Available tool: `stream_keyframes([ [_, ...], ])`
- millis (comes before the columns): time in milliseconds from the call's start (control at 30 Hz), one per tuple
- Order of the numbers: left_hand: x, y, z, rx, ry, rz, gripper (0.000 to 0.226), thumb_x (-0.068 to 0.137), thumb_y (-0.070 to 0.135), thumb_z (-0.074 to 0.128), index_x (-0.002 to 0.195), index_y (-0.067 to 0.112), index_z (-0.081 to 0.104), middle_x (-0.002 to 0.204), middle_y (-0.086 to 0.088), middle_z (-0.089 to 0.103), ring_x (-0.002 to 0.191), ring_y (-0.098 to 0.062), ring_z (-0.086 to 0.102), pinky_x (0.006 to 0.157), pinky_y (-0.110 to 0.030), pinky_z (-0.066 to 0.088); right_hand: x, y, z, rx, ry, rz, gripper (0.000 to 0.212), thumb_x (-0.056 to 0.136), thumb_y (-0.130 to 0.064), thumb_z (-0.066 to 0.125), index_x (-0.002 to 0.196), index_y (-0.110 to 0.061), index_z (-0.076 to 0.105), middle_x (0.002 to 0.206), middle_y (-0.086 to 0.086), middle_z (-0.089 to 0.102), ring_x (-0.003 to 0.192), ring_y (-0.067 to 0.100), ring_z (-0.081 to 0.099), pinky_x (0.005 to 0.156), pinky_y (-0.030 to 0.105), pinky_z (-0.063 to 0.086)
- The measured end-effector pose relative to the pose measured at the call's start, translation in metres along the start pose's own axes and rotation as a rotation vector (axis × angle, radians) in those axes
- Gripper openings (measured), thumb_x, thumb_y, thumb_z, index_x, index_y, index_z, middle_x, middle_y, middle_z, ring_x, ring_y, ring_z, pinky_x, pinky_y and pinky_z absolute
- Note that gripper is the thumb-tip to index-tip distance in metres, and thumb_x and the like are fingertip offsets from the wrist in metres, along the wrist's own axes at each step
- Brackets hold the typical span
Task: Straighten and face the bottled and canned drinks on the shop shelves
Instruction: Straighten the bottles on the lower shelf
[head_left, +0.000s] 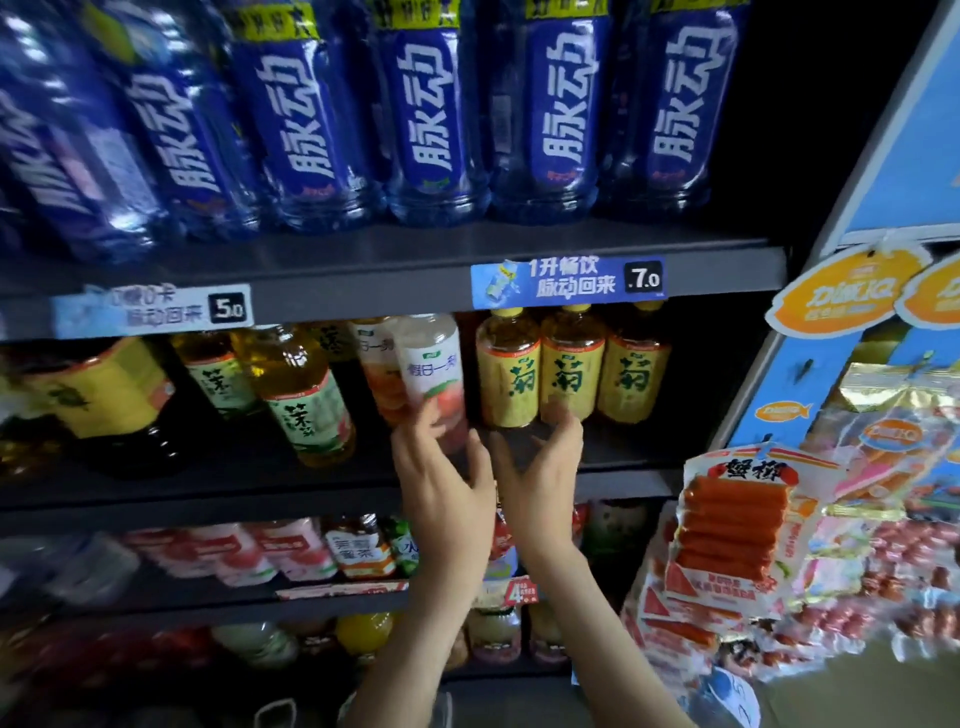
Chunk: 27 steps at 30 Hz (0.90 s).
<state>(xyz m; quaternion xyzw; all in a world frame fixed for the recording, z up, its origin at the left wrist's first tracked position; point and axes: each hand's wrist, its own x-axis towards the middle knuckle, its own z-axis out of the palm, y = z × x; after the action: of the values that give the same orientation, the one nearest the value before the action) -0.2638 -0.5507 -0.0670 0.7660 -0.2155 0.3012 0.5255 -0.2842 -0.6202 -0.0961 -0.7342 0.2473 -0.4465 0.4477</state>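
Leaning to the left at the far end of the middle shelf (249, 486) is a dark tea bottle (104, 400) with a yellow label. Beside it a green tea bottle (306, 400) tilts the same way, out of line with its row. Above them, blue drink bottles (426, 119) stand along the top shelf, white lettering facing out.

Near the centre of the middle shelf stands the peach drink bottle (431, 371), upright, its white and pink label turned forward. The left hand (447, 488) holds its lower part: the fingers lie against the front of the label and the thumb comes up on the bottle's right side.

Just to the right, the right hand (545, 467) is spread, thumb held wide, with its straight fingertips touching the base of the middle chrysanthemum tea bottle (571, 369), one of three yellow bottles standing side by side.

Furthest right hangs a crab stick packet (727, 525) on a blue snack rack (883, 156).
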Motion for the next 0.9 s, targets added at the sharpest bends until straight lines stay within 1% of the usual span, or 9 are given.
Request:
stream_keyframes([
  [100, 0.019, -0.028, -0.026, 0.057, 0.042, -0.056, 0.044, 0.084, 0.005, 0.066, 0.123, 0.001, 0.046, 0.113, -0.013, 0.049, 0.097, -0.023, 0.058, 0.087, -0.020, 0.045, -0.003, -0.019, 0.030, 0.016, -0.090, -0.005, 0.059, 0.084, -0.014, 0.069, 0.133, -0.002, 0.040, 0.126, 0.012, 0.049, 0.120, 0.027, 0.047, 0.099, 0.035, 0.041],
  [200, 0.035, -0.051, -0.036, 0.077, 0.016, -0.145, 0.050, 0.083, 0.008, 0.069, 0.125, -0.002, 0.046, 0.118, -0.018, 0.048, 0.104, -0.026, 0.057, 0.090, -0.034, 0.050, -0.003, -0.030, 0.059, 0.005, -0.103, 0.000, 0.065, 0.079, -0.017, 0.074, 0.132, -0.003, 0.042, 0.125, 0.012, 0.051, 0.118, 0.024, 0.046, 0.095, 0.029, 0.040],
  [267, 0.043, -0.065, -0.035, 0.067, -0.029, -0.146, 0.053, 0.084, 0.009, 0.067, 0.130, -0.001, 0.043, 0.123, -0.019, 0.048, 0.111, -0.026, 0.055, 0.094, -0.032, 0.047, -0.001, -0.031, 0.076, -0.023, -0.086, 0.021, 0.072, 0.075, -0.018, 0.076, 0.135, -0.002, 0.039, 0.126, 0.014, 0.050, 0.119, 0.026, 0.045, 0.096, 0.033, 0.040],
  [333, 0.049, -0.078, -0.028, 0.075, -0.092, -0.124, 0.055, 0.087, 0.012, 0.064, 0.134, -0.001, 0.039, 0.128, -0.018, 0.049, 0.118, -0.026, 0.053, 0.096, -0.031, 0.045, 0.002, -0.026, 0.087, -0.053, -0.051, 0.022, 0.070, 0.076, -0.019, 0.075, 0.134, 0.000, 0.039, 0.124, 0.017, 0.052, 0.116, 0.031, 0.047, 0.094, 0.039, 0.043],
  [433, 0.055, -0.091, -0.012, 0.072, -0.159, -0.145, 0.055, 0.090, 0.012, 0.060, 0.137, -0.004, 0.036, 0.134, -0.021, 0.046, 0.126, -0.032, 0.047, 0.104, -0.036, 0.040, 0.004, -0.019, 0.095, -0.143, 0.035, -0.032, 0.069, 0.075, -0.023, 0.077, 0.129, 0.004, 0.043, 0.116, 0.019, 0.055, 0.107, 0.032, 0.050, 0.085, 0.029, 0.040],
  [533, 0.062, -0.098, 0.003, 0.011, -0.219, -0.200, 0.059, 0.090, 0.013, 0.059, 0.140, -0.004, 0.033, 0.138, -0.021, 0.046, 0.129, -0.031, 0.044, 0.109, -0.038, 0.035, 0.005, -0.015, 0.098, -0.194, 0.122, -0.039, 0.071, 0.072, -0.028, 0.082, 0.123, 0.005, 0.047, 0.109, 0.019, 0.057, 0.100, 0.032, 0.050, 0.081, 0.027, 0.038],
  [667, 0.070, -0.109, 0.015, -0.033, -0.271, -0.260, 0.067, 0.087, 0.009, 0.061, 0.143, -0.002, 0.027, 0.139, -0.023, 0.043, 0.129, -0.034, 0.043, 0.105, -0.049, 0.036, 0.006, -0.012, 0.098, -0.226, 0.193, -0.046, 0.069, 0.069, -0.031, 0.083, 0.118, 0.005, 0.049, 0.105, 0.018, 0.057, 0.097, 0.028, 0.047, 0.080, 0.031, 0.040],
  [767, 0.073, -0.111, 0.018, -0.021, -0.293, -0.312, 0.072, 0.085, 0.008, 0.062, 0.144, 0.002, 0.023, 0.137, -0.022, 0.045, 0.126, -0.033, 0.045, 0.104, -0.049, 0.038, 0.005, -0.014, 0.098, -0.244, 0.189, -0.030, 0.070, 0.067, -0.028, 0.084, 0.119, 0.004, 0.049, 0.107, 0.018, 0.056, 0.099, 0.032, 0.049, 0.081, 0.038, 0.044],
  [900, 0.070, -0.112, 0.018, 0.094, -0.323, -0.280, 0.069, 0.086, 0.020, 0.064, 0.141, -0.001, 0.028, 0.126, -0.024, 0.053, 0.112, -0.040, 0.054, 0.090, -0.044, 0.045, 0.002, -0.010, 0.097, -0.283, 0.171, -0.050, 0.069, 0.070, -0.027, 0.083, 0.120, 0.006, 0.050, 0.104, 0.020, 0.055, 0.095, 0.036, 0.052, 0.079, 0.043, 0.047],
])
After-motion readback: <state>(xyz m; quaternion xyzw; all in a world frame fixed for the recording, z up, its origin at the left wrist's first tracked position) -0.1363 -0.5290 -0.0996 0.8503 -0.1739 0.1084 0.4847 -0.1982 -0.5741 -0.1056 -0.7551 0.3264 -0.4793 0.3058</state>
